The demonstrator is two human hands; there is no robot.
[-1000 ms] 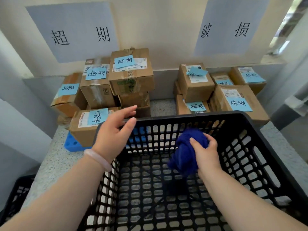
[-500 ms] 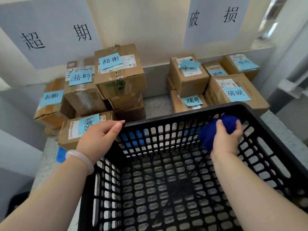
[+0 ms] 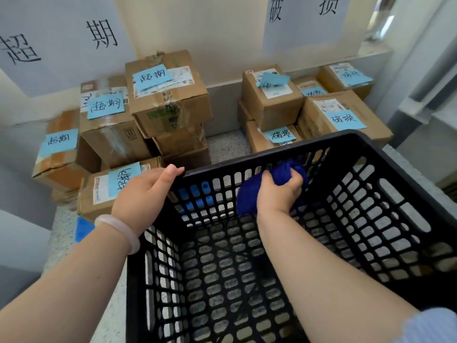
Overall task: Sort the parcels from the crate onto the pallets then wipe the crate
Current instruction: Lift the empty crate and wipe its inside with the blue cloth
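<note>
Head view. Item: crate (image 3: 309, 144), on a speckled surface just in front of the labelled parcels (image 3: 170, 100); nothing inside but a hand and its cloth.

Left hand (image 3: 146, 194): fingers curled over the rim's far-left corner, thumb on top, steadying.

Right hand (image 3: 279, 191): fingers closed round a bunched dark-blue cloth (image 3: 249, 196), pressed to the inner face of the far wall.

Hazards, as judged:
- The cloth may snag in the lattice slots.
- A hard stroke could shove the crate into the parcels if the left hold slackens.
- A balled cloth likely skips corners and slot edges.

Condition: black plastic, rigid-looking, lattice walls and floor, rounded openings, solid rim. No breakage seen; dirt cannot be made out.
</note>
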